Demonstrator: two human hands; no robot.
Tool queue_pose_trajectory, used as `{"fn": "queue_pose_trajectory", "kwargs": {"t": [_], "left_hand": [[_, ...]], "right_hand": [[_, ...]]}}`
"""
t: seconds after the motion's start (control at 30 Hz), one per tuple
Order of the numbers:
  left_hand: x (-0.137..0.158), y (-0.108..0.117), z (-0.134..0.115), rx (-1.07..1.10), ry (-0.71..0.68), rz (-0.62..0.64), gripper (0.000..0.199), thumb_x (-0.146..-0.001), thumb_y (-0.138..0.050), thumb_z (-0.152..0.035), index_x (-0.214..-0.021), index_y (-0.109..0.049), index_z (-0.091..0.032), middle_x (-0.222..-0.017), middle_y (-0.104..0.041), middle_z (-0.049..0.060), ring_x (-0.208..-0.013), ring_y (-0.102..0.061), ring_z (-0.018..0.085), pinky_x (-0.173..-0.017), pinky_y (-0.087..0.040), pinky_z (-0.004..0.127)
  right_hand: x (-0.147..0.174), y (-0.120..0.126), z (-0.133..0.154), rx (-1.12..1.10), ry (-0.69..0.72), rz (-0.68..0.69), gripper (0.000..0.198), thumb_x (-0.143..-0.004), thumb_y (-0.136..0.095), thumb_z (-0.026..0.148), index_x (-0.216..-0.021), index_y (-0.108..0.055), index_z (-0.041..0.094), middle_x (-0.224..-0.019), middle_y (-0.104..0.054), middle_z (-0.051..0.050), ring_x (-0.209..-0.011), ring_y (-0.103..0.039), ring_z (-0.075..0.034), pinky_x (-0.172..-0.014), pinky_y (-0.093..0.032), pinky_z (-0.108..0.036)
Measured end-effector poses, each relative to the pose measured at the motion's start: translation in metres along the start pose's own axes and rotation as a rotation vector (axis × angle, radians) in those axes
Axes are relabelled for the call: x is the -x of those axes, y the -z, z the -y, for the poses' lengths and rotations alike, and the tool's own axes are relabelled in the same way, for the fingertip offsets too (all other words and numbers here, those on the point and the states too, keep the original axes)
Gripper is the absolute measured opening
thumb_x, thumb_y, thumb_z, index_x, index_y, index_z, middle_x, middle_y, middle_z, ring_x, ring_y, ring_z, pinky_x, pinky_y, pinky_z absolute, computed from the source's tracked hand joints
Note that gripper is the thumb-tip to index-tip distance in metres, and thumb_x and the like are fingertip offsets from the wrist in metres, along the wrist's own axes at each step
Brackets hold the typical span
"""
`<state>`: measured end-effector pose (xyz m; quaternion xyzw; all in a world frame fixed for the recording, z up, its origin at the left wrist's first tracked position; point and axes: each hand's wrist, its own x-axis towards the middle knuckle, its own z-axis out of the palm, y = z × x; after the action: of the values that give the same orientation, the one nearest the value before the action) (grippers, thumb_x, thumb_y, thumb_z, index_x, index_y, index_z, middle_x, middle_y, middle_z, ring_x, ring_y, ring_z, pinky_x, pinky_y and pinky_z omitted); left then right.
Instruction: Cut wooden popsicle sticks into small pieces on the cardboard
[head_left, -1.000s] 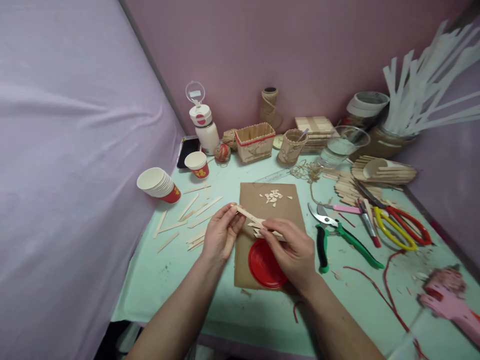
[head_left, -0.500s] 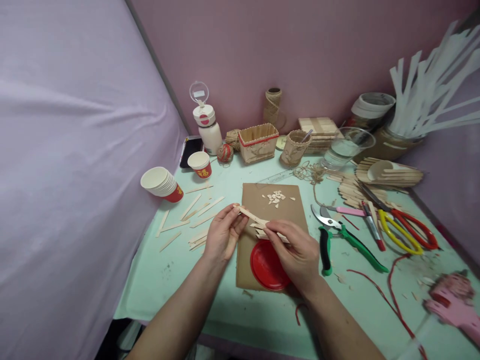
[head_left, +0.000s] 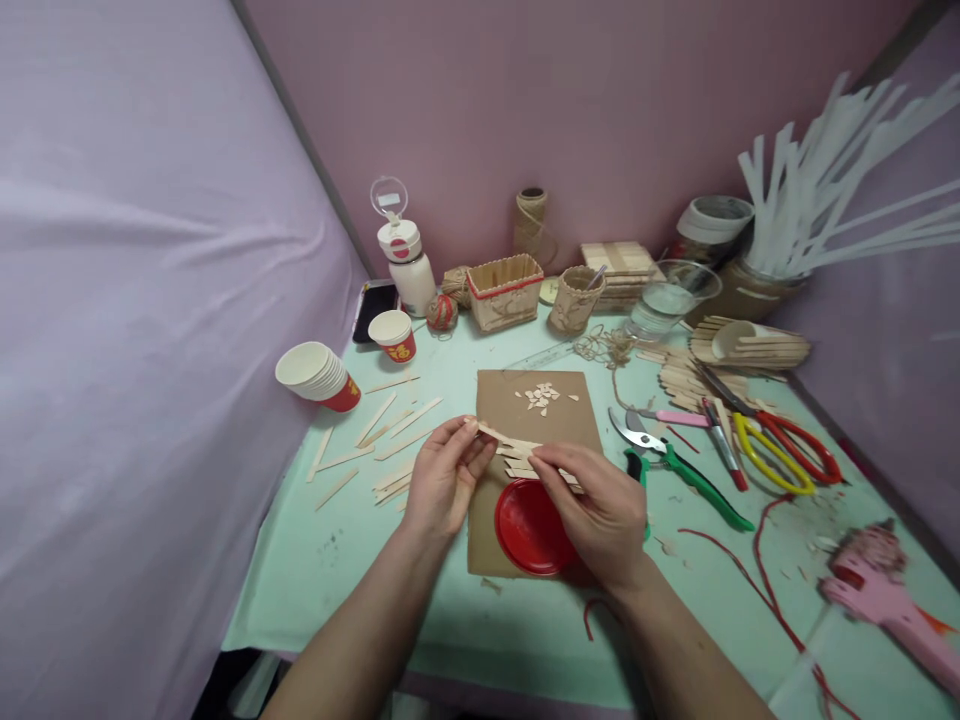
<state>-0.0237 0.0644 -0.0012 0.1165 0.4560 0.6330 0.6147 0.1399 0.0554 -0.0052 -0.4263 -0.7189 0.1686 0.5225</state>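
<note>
A thin wooden craft stick (head_left: 508,440) spans the gap between my two hands above a brown cardboard sheet (head_left: 491,397). My left hand (head_left: 448,470) pinches its left end between thumb and fingertips. At the other end, my right hand (head_left: 600,500) grips the stick between thumb and forefinger. Several short cut sticks (head_left: 517,467) lie just below it, partly hidden by my right hand. Under them on the cardboard is a red round lid (head_left: 529,530). A cluster of small wood chips (head_left: 542,398) rests near the cardboard's far edge.
Loose sticks (head_left: 352,455) and paper cups (head_left: 311,375) are on the left. Green-handled pruning shears (head_left: 694,485), scissors (head_left: 780,450), red cord (head_left: 765,580) and a pink glue gun (head_left: 885,600) lie to the right. A stick-covered basket (head_left: 506,295) and a bottle (head_left: 411,270) stand at the back.
The camera view has shifted slightly, so the table items appear a little further left. Both hands keep their hold on the stick, which now looks more level.
</note>
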Motion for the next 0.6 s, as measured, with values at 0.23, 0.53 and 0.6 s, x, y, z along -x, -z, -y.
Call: {"fn": "queue_pose_trajectory", "kwargs": {"t": [0.23, 0.53, 0.6], "left_hand": [[0.03, -0.009, -0.03, -0.703, -0.321, 0.246, 0.038, -0.067, -0.077, -0.018, -0.104, -0.072, -0.025, -0.114, -0.069, 0.005, -0.113, -0.059, 0.02, -0.099, -0.04, 0.024], [0.047, -0.038, 0.0, -1.201, -0.327, 0.849, 0.026, -0.081, -0.059, -0.019, -0.097, -0.075, -0.032, -0.094, -0.076, 0.001, -0.083, -0.066, 0.021, -0.078, -0.045, 0.025], [0.049, -0.04, 0.007, -1.219, -0.334, 0.839, 0.026, -0.081, -0.059, -0.019, -0.096, -0.075, -0.031, -0.091, -0.076, 0.002, -0.079, -0.065, 0.02, -0.075, -0.044, 0.024]], "right_hand": [[-0.014, 0.052, 0.016, -0.05, -0.209, 0.266, 0.008, -0.083, -0.064, 0.023, -0.076, -0.07, 0.023, -0.074, -0.073, 0.001, -0.066, -0.067, -0.014, -0.062, -0.053, -0.024], [-0.006, 0.084, 0.021, -0.047, -0.28, 0.417, 0.012, -0.081, -0.064, 0.015, -0.076, -0.071, 0.023, -0.071, -0.072, 0.004, -0.063, -0.065, -0.011, -0.059, -0.047, -0.021], [-0.003, 0.086, 0.021, -0.053, -0.303, 0.417, 0.013, -0.08, -0.064, 0.014, -0.075, -0.071, 0.023, -0.07, -0.072, 0.004, -0.062, -0.064, -0.011, -0.058, -0.046, -0.02]]}}
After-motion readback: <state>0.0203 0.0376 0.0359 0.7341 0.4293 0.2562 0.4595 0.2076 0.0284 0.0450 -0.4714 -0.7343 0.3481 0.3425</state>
